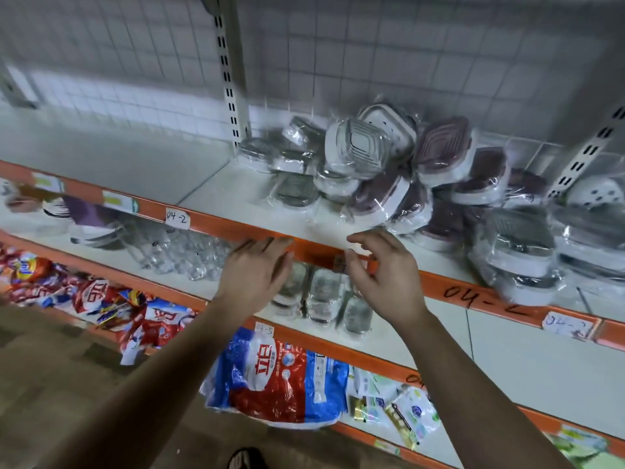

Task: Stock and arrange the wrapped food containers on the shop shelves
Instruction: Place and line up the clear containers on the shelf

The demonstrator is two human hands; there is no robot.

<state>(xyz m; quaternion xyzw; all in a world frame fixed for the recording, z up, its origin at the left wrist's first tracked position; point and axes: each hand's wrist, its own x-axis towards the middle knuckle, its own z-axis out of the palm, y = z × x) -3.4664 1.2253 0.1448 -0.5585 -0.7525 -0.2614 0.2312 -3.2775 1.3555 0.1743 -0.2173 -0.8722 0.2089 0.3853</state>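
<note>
Several plastic-wrapped food containers [368,154] lie in a loose heap on the upper shelf [216,170], grey-lidded ones to the left and maroon-lidded ones [443,154] to the right. Another stack of grey wrapped containers [521,252] sits at the shelf's right front. My left hand [257,269] hovers flat, fingers straight, over the orange shelf edge [436,282]. My right hand [382,265] is beside it with fingers loosely curled, holding nothing. Both hands are in front of the heap, apart from it.
The shelf below holds wrapped containers [321,292] and clear glassware [182,252]. Lower down lie red-and-blue detergent bags [280,377] and small packets [402,407]. A slotted upright post [230,79] divides the wire-grid back panel. The upper shelf's left part is bare.
</note>
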